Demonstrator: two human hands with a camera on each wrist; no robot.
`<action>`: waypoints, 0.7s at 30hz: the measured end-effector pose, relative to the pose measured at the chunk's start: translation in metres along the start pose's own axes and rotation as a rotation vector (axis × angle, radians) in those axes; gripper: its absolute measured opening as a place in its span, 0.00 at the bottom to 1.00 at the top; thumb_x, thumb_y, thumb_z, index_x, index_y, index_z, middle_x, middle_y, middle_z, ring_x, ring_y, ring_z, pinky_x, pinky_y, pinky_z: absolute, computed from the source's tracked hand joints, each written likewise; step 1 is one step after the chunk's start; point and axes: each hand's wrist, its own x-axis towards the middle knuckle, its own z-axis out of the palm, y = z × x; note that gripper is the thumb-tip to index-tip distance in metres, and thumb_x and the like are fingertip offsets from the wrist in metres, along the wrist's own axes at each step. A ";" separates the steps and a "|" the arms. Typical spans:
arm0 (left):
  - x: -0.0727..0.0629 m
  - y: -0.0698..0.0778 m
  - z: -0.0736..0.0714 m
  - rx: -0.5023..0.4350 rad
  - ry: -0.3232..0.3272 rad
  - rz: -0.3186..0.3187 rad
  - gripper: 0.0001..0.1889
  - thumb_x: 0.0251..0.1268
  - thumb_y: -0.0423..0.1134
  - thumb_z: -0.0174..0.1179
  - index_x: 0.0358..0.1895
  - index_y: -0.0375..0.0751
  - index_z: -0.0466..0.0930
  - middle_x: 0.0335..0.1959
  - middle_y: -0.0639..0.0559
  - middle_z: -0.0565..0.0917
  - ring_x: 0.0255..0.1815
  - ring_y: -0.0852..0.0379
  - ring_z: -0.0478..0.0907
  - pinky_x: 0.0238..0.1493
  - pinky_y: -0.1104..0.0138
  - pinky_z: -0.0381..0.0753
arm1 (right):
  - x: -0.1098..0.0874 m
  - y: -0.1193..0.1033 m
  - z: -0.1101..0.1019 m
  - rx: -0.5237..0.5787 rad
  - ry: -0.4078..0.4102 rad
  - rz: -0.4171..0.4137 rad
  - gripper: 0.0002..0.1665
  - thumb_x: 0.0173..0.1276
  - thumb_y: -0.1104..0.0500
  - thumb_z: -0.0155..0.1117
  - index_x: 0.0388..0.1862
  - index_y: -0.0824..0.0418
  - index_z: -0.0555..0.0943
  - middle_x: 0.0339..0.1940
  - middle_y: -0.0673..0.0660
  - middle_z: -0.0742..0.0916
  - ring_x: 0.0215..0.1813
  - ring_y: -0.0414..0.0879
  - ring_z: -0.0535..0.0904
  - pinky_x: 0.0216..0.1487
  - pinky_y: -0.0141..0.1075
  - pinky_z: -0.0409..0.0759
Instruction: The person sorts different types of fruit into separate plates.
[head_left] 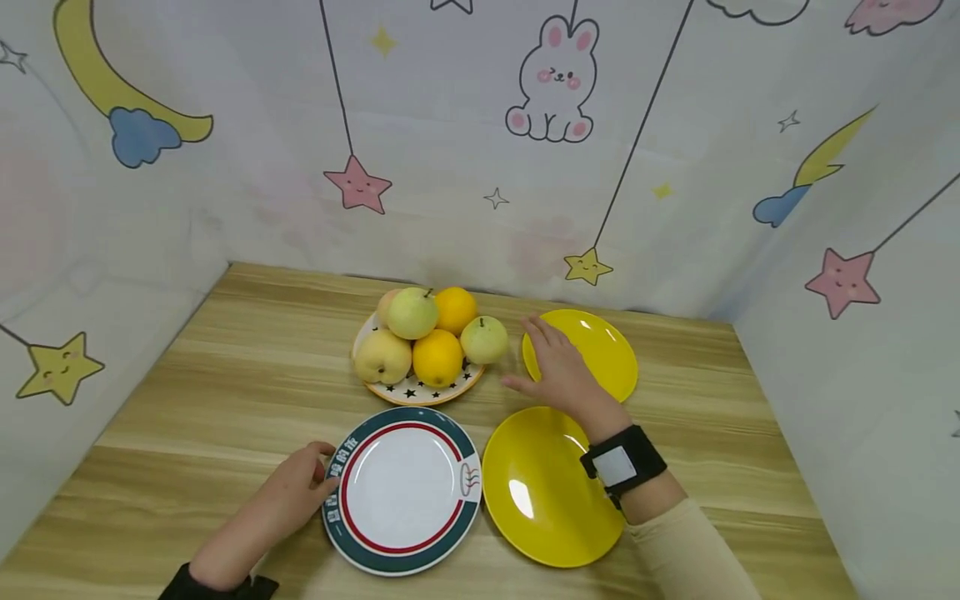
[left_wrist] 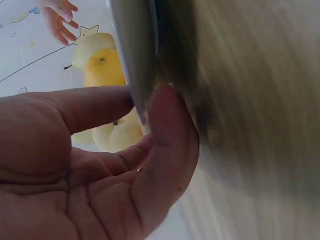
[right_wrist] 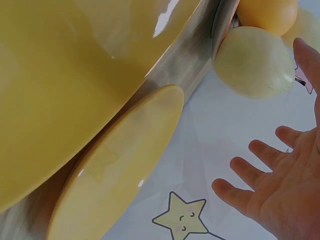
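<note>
My left hand pinches the left rim of a white plate with a dark green border and a red ring. In the left wrist view, the thumb lies on one side of that plate's edge and a curled finger on the other. The right hand hovers over the gap between two yellow plates, its fingers spread and holding nothing. Beneath its wrist is the larger front yellow plate; the back yellow plate lies beyond. Nearest its thumb is a pale green pear.
A star-patterned plate behind the white one carries several pears and oranges, heaped up. All the plates stand on a wood-grain table. A printed cloth with stars and a rabbit encloses the back and sides.
</note>
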 end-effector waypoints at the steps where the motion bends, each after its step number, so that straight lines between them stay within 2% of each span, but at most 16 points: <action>1: 0.000 -0.001 0.001 -0.002 0.009 0.001 0.24 0.71 0.31 0.62 0.62 0.18 0.68 0.33 0.46 0.76 0.34 0.51 0.73 0.38 0.57 0.77 | 0.002 -0.001 0.001 0.020 -0.002 0.009 0.59 0.67 0.39 0.73 0.84 0.61 0.53 0.84 0.64 0.57 0.82 0.62 0.53 0.79 0.58 0.55; 5: -0.001 -0.003 0.007 -0.037 0.052 -0.001 0.21 0.73 0.30 0.59 0.61 0.18 0.70 0.34 0.46 0.79 0.35 0.51 0.76 0.39 0.55 0.79 | 0.009 -0.005 0.007 0.079 -0.005 0.038 0.58 0.67 0.43 0.75 0.83 0.63 0.54 0.84 0.65 0.58 0.82 0.61 0.54 0.79 0.55 0.55; 8: -0.002 -0.002 0.013 -0.066 0.079 0.004 0.19 0.74 0.29 0.56 0.60 0.17 0.71 0.38 0.40 0.83 0.41 0.45 0.80 0.47 0.49 0.82 | 0.013 -0.008 0.011 0.125 -0.008 0.050 0.57 0.67 0.45 0.76 0.83 0.63 0.54 0.83 0.65 0.59 0.82 0.61 0.54 0.79 0.55 0.55; 11: -0.003 0.000 0.015 -0.075 0.098 0.004 0.18 0.74 0.28 0.55 0.60 0.17 0.72 0.45 0.33 0.84 0.49 0.39 0.82 0.55 0.43 0.80 | 0.019 -0.010 0.016 0.191 0.000 0.044 0.56 0.66 0.48 0.77 0.83 0.61 0.55 0.83 0.63 0.61 0.82 0.60 0.55 0.79 0.55 0.57; 13: -0.003 0.000 0.016 -0.074 0.108 0.001 0.17 0.74 0.28 0.55 0.59 0.17 0.73 0.46 0.31 0.84 0.51 0.37 0.82 0.56 0.42 0.79 | 0.023 -0.012 0.019 0.242 0.010 0.043 0.57 0.65 0.49 0.78 0.83 0.60 0.55 0.82 0.62 0.61 0.81 0.59 0.56 0.78 0.55 0.58; 19: -0.002 -0.001 0.015 -0.066 0.106 -0.011 0.17 0.74 0.29 0.56 0.59 0.18 0.73 0.44 0.33 0.84 0.47 0.41 0.82 0.54 0.44 0.81 | 0.045 -0.019 0.029 0.366 0.050 0.062 0.60 0.61 0.53 0.82 0.83 0.57 0.55 0.81 0.62 0.62 0.80 0.59 0.58 0.77 0.57 0.60; 21: -0.002 0.000 0.015 -0.064 0.105 -0.012 0.17 0.74 0.29 0.56 0.59 0.18 0.73 0.44 0.33 0.84 0.48 0.41 0.81 0.54 0.43 0.80 | 0.052 -0.019 0.033 0.398 0.064 0.059 0.58 0.60 0.55 0.82 0.82 0.57 0.57 0.80 0.62 0.63 0.78 0.58 0.60 0.77 0.55 0.62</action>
